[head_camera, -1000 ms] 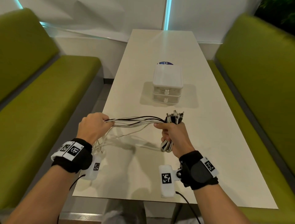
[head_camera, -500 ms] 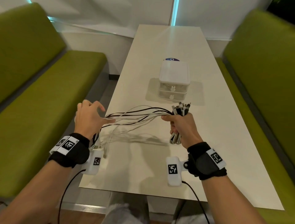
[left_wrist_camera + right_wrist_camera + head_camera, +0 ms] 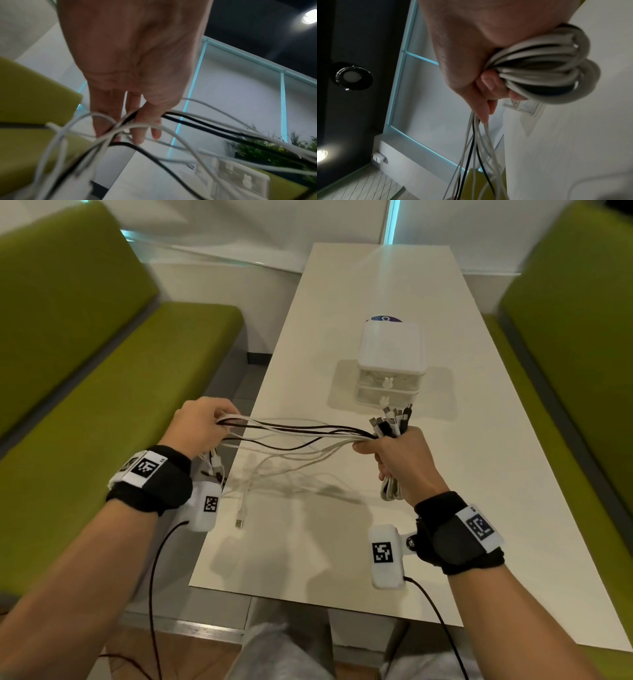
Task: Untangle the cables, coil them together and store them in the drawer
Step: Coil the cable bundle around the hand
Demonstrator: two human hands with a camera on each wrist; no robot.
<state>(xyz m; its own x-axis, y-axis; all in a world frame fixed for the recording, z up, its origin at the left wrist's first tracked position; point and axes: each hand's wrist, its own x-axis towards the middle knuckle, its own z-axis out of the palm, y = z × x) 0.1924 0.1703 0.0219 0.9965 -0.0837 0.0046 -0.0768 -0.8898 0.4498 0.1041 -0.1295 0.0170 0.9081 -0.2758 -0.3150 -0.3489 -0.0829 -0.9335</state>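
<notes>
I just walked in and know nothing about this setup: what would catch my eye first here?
First, the bundle of white and black cables stretched in the air between the left hand and the right hand, over the near part of the white table. The right hand grips a coiled part with plugs sticking up. Beyond it on the table stands a small white drawer unit, both drawers closed, and green benches flank the table.

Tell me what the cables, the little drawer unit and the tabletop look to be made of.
Cables: rubbery plastic sheathing, white and black, matte, bending in soft loops; plug tips look metallic. Drawer unit: white plastic, smooth top, translucent drawer fronts. Tabletop: probably laminate, off-white with a soft sheen that catches the light and shadows.
</notes>
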